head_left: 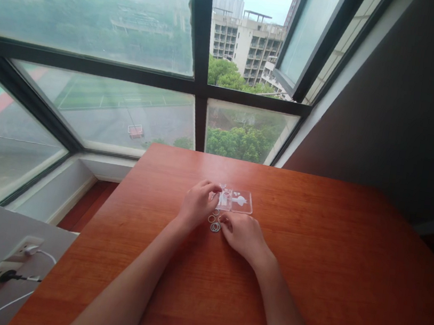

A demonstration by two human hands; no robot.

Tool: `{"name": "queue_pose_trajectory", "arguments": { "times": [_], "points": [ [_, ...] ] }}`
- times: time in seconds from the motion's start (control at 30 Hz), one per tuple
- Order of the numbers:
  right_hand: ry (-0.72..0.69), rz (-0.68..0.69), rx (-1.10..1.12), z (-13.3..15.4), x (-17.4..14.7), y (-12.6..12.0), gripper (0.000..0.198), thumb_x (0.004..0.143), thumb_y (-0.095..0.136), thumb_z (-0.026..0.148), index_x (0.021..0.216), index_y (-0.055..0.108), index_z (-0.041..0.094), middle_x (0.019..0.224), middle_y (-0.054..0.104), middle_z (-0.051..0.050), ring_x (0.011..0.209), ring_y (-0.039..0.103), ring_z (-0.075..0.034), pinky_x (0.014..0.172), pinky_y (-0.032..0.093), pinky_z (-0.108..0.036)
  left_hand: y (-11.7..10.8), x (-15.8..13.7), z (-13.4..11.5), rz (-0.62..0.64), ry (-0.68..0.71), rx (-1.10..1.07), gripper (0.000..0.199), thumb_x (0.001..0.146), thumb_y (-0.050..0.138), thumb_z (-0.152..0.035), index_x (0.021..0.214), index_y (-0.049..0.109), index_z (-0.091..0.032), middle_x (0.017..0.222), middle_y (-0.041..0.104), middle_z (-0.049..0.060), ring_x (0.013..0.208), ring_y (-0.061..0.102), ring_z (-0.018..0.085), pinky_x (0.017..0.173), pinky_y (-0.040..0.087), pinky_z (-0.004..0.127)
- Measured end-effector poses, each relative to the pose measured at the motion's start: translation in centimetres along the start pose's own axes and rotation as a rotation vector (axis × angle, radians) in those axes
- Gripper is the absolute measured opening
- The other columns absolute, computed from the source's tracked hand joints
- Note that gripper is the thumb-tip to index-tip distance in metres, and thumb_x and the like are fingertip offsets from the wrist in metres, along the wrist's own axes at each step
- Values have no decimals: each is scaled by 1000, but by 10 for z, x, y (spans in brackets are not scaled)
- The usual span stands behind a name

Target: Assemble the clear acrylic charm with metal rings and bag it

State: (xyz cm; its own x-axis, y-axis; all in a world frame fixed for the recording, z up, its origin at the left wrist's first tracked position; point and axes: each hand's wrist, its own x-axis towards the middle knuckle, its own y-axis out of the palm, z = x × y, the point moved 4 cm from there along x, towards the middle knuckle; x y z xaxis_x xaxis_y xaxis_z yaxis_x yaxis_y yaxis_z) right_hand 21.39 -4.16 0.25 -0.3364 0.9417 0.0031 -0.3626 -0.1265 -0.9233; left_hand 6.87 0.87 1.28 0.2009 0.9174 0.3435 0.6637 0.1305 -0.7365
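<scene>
A small clear plastic case (242, 202) lies opened out on the table, with a white printed shape on its right half. My left hand (197, 201) is at the case's left end, thumb and forefinger closed on its edge. Just in front of the case are several small rings (215, 227), some overlapping and pale or silvery. My right hand (245, 235) rests low over the table to the right of these rings. Its thumb and forefinger are pinched together at a ring, whose edge shows by the fingertips; the other fingers are curled under.
The reddish-brown wooden table (332, 265) extends widely to the right. Behind it stand dark-framed windows (207, 88), one pane swung outward. At lower left, wall sockets (9, 276) hold plugs and white cables beside the table's left edge. A dark wall slopes at right.
</scene>
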Motion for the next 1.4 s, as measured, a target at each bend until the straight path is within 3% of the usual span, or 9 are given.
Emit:
{"name": "queue_pose_trajectory", "arguments": {
  "times": [0.4, 0.8, 1.0, 1.17, 1.4],
  "points": [
    [-44, -20, 27, 6, 2, 0, 16, 90, 51, 23, 91, 67, 24, 85, 71, 0, 78, 63, -14, 64, 34, -23, -1, 0, -1, -6, 0, -15, 17, 83, 54, -17, 91, 68, -21, 87, 64, 2, 68, 56, 13, 63, 42, 24],
    [44, -8, -44, 0, 3, 3, 14, 89, 55, 28, 87, 68, 24, 85, 72, -2, 76, 65, -16, 61, 34, -23, 0, 0, -1, 25, 14, -27, 16, 82, 55, -17, 90, 68, -21, 86, 65, 3, 68, 56, 13, 64, 43, 24],
    [65, -162, 50, -7, 2, -9, 13, 88, 55, 29, 88, 68, 25, 77, 70, 2, 67, 61, -13, 60, 33, -22, 1, -1, -9, 98, 86, -140, 14, 85, 55, -21, 89, 68, -19, 83, 67, 2, 67, 56, 12, 64, 43, 23],
    [85, -312, 86, -15, 0, -14, 14, 88, 55, 29, 90, 68, 23, 73, 68, 1, 64, 59, -12, 62, 34, -21, 5, -1, -11, 184, 41, -257, 20, 86, 55, -29, 83, 70, -16, 77, 69, 3, 63, 55, 12, 60, 42, 22],
    [60, -345, 75, -14, -1, -14, 14, 88, 55, 29, 90, 68, 23, 72, 67, 1, 66, 59, -13, 62, 34, -21, 8, -2, -17, 307, -17, -461, 19, 84, 57, -28, 82, 70, -14, 71, 68, 1, 59, 52, 10, 55, 40, 20]
  ]
}}
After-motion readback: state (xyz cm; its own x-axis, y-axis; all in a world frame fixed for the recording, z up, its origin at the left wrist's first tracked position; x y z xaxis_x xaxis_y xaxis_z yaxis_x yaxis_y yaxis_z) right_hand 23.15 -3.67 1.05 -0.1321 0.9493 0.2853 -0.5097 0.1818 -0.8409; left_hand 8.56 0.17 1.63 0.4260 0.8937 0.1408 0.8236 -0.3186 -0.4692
